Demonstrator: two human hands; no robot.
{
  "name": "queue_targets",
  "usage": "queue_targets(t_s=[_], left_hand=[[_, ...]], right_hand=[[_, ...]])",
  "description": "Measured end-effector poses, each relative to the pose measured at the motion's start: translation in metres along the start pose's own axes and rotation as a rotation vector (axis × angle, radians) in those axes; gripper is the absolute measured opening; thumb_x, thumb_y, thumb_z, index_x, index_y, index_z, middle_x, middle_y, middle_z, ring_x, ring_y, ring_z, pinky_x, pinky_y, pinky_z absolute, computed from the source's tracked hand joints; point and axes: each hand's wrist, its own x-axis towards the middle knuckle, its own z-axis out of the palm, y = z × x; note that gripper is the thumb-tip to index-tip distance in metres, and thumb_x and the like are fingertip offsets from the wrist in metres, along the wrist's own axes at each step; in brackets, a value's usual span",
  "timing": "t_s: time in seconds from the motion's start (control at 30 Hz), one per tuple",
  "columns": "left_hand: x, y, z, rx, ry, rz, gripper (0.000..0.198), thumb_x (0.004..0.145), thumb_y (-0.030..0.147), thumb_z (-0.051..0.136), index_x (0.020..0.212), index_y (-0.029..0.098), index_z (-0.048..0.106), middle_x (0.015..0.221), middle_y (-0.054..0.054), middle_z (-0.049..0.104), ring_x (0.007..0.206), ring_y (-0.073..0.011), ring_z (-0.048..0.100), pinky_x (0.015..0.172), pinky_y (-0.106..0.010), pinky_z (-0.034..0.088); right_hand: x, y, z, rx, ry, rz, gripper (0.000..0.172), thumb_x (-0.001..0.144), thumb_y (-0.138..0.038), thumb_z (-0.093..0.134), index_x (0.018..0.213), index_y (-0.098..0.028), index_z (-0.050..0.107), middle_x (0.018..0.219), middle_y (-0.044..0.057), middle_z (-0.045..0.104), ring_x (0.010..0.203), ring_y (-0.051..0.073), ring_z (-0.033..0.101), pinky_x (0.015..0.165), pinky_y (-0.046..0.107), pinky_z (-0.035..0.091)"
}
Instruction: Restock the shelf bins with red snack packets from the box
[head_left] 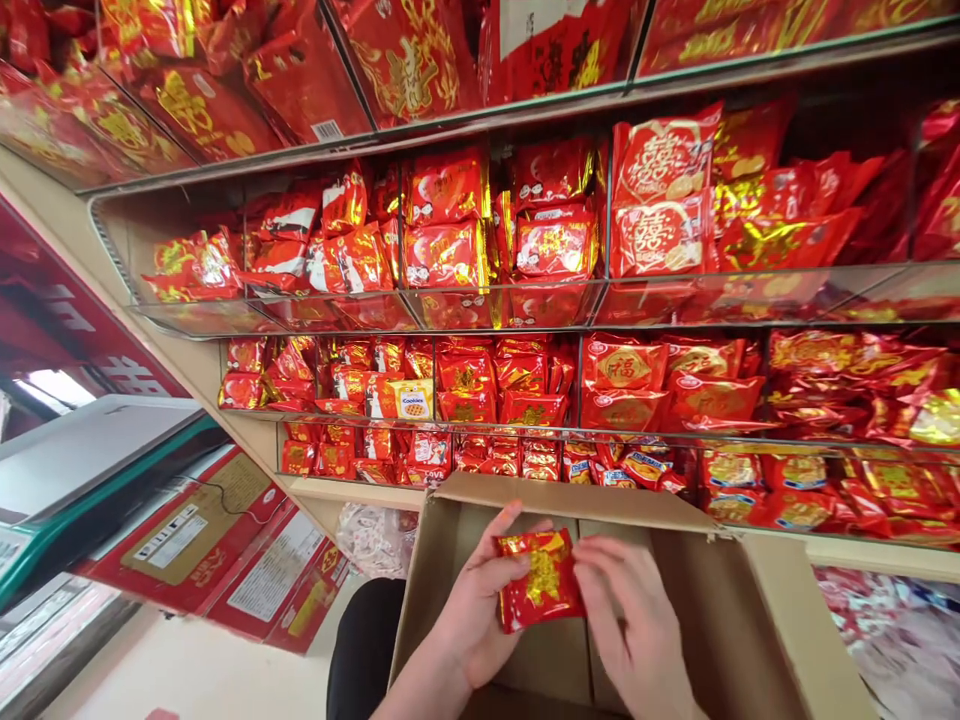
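A small glossy red snack packet [541, 585] with gold lettering is held above an open cardboard box [517, 488]. My left hand [484, 590] grips its left side, thumb on the front and fingers behind. My right hand [630, 610] is at the packet's right edge, its fingers bent and pressed together against it. The box opens below both hands, and its brown inner walls and floor show around them. My hands and the packet hide part of the inside.
Shelves ahead hold several rows of red and gold packets [442, 250] behind clear dividers [607, 290]. Printed red cartons [217, 560] and a device with a grey top [97, 450] are at left. Clear bags lie by the box [379, 535] and at lower right [892, 630].
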Motion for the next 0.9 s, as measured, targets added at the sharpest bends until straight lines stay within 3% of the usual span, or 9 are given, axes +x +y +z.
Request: queue_targets(t_s=[0.03, 0.1, 0.17, 0.23, 0.33, 0.47, 0.67, 0.8, 0.9], left_hand=[[-0.001, 0.001, 0.001, 0.003, -0.03, 0.008, 0.054, 0.07, 0.0, 0.049, 0.118, 0.023, 0.039, 0.108, -0.008, 0.061, 0.096, -0.021, 0.058, 0.081, -0.035, 0.043], [-0.002, 0.003, 0.004, 0.015, -0.076, 0.018, 0.051, 0.073, 0.001, 0.047, 0.118, 0.022, 0.04, 0.111, -0.009, 0.059, 0.1, -0.0225, 0.057, 0.084, -0.038, 0.042], [-0.003, 0.003, 0.007, 0.038, -0.095, 0.033, 0.047, 0.074, 0.002, 0.047, 0.117, 0.021, 0.042, 0.112, -0.01, 0.059, 0.102, -0.0242, 0.055, 0.086, -0.04, 0.041], [-0.002, 0.001, 0.009, 0.063, -0.091, 0.061, 0.039, 0.077, 0.007, 0.049, 0.114, 0.02, 0.046, 0.113, -0.01, 0.059, 0.104, -0.0252, 0.054, 0.088, -0.041, 0.041], [0.001, -0.009, 0.003, 0.078, -0.061, 0.091, 0.026, 0.081, 0.018, 0.048, 0.107, 0.016, 0.053, 0.11, -0.011, 0.06, 0.103, -0.0248, 0.054, 0.088, -0.039, 0.041], [0.006, -0.024, -0.022, 0.058, -0.041, 0.105, 0.022, 0.08, 0.026, 0.052, 0.097, 0.016, 0.061, 0.098, -0.009, 0.066, 0.092, -0.0204, 0.06, 0.082, -0.033, 0.044], [0.001, -0.03, -0.063, 0.508, -0.203, 0.1, 0.029, 0.066, 0.022, 0.069, 0.092, 0.013, 0.063, 0.083, -0.007, 0.068, 0.07, -0.0131, 0.06, 0.067, -0.024, 0.045], [0.005, -0.041, -0.075, 0.371, -0.045, 0.224, 0.024, 0.063, 0.026, 0.071, 0.083, 0.017, 0.06, 0.078, -0.003, 0.067, 0.068, -0.0112, 0.06, 0.066, -0.024, 0.044], [0.012, -0.053, -0.083, 0.267, 0.031, 0.279, 0.026, 0.06, 0.026, 0.073, 0.076, 0.019, 0.054, 0.074, 0.001, 0.065, 0.068, -0.0099, 0.059, 0.067, -0.023, 0.044]], right_hand=[[0.001, 0.001, -0.001, 0.078, 0.016, 0.205, 0.02, 0.082, -0.031, 0.046, 0.095, -0.02, 0.056, 0.094, 0.008, 0.06, 0.087, 0.02, 0.055, 0.075, 0.035, 0.044], [0.004, 0.001, 0.0, 0.334, -0.072, 0.546, 0.03, 0.083, -0.04, 0.042, 0.102, -0.019, 0.052, 0.094, 0.008, 0.06, 0.083, 0.02, 0.057, 0.069, 0.033, 0.047], [0.007, 0.0, 0.002, 0.59, -0.187, 0.69, 0.033, 0.081, -0.044, 0.042, 0.101, -0.018, 0.05, 0.089, 0.007, 0.061, 0.077, 0.019, 0.057, 0.065, 0.03, 0.048], [0.008, -0.002, 0.006, 0.693, -0.194, 0.703, 0.03, 0.079, -0.044, 0.047, 0.094, -0.018, 0.05, 0.083, 0.004, 0.059, 0.072, 0.017, 0.055, 0.063, 0.028, 0.047], [0.005, -0.002, 0.012, 0.674, -0.128, 0.682, 0.025, 0.078, -0.042, 0.051, 0.087, -0.019, 0.049, 0.075, 0.001, 0.056, 0.065, 0.013, 0.051, 0.06, 0.024, 0.044], [0.001, 0.001, 0.011, 0.634, -0.147, 0.682, 0.025, 0.076, -0.043, 0.053, 0.08, -0.019, 0.051, 0.069, -0.001, 0.053, 0.062, 0.012, 0.048, 0.056, 0.021, 0.041], [-0.004, 0.005, 0.004, 0.513, -0.302, 0.593, 0.025, 0.071, -0.043, 0.058, 0.073, -0.018, 0.057, 0.058, -0.003, 0.05, 0.054, 0.01, 0.043, 0.05, 0.02, 0.035], [-0.021, 0.009, 0.022, 0.758, -0.18, 0.736, 0.041, 0.064, -0.047, 0.063, 0.093, -0.02, 0.052, 0.075, 0.001, 0.06, 0.07, 0.016, 0.055, 0.064, 0.026, 0.044], [-0.036, 0.013, 0.039, 0.892, -0.179, 0.823, 0.045, 0.056, -0.049, 0.068, 0.088, -0.021, 0.052, 0.082, 0.004, 0.063, 0.078, 0.02, 0.059, 0.073, 0.032, 0.045]])
